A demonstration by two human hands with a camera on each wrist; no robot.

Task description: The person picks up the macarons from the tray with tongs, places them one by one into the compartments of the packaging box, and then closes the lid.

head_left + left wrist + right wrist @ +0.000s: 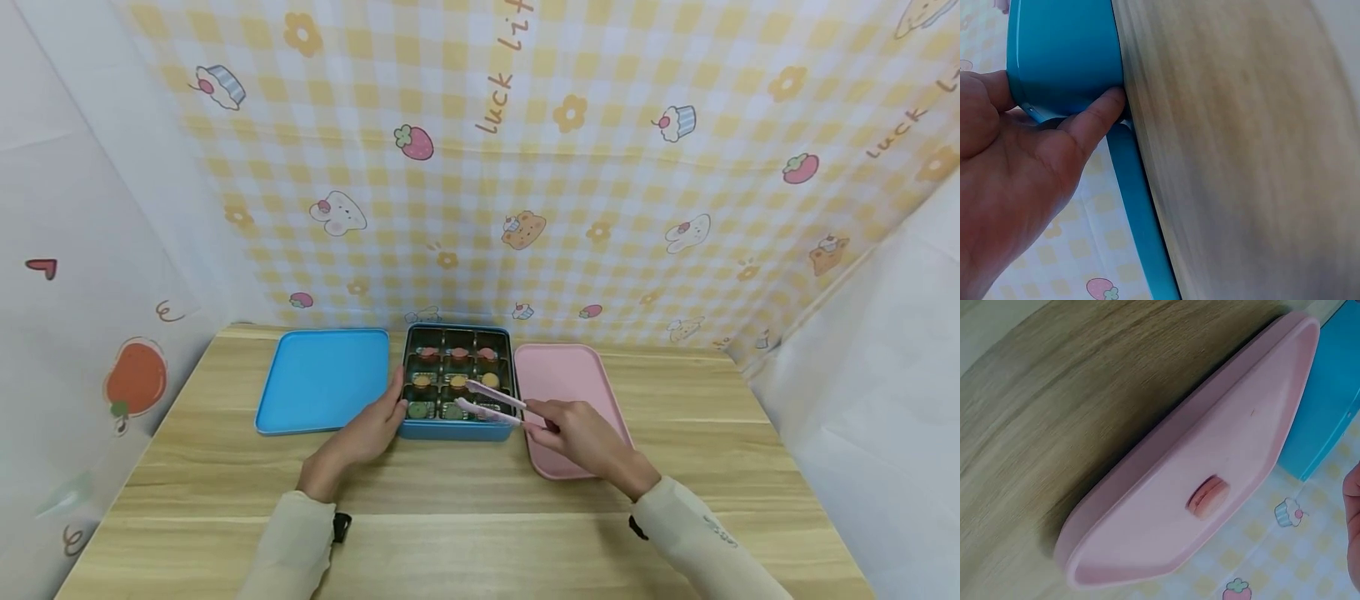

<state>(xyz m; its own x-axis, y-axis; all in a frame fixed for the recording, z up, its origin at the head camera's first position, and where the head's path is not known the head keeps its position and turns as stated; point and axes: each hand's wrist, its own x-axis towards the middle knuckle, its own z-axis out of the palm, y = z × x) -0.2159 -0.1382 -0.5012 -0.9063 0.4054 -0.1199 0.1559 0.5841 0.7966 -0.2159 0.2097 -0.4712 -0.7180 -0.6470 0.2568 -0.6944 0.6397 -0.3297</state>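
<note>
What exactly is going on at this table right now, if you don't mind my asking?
A person is working over a blue compartment box of small round sweets. The left hand steadies the box's left side, while the right hand holds pink tongs with their tips over the box's front compartments. A pink tray lies to the right of the box, with one pink sweet on it in the right wrist view. A blue lid lies to the left.
</note>
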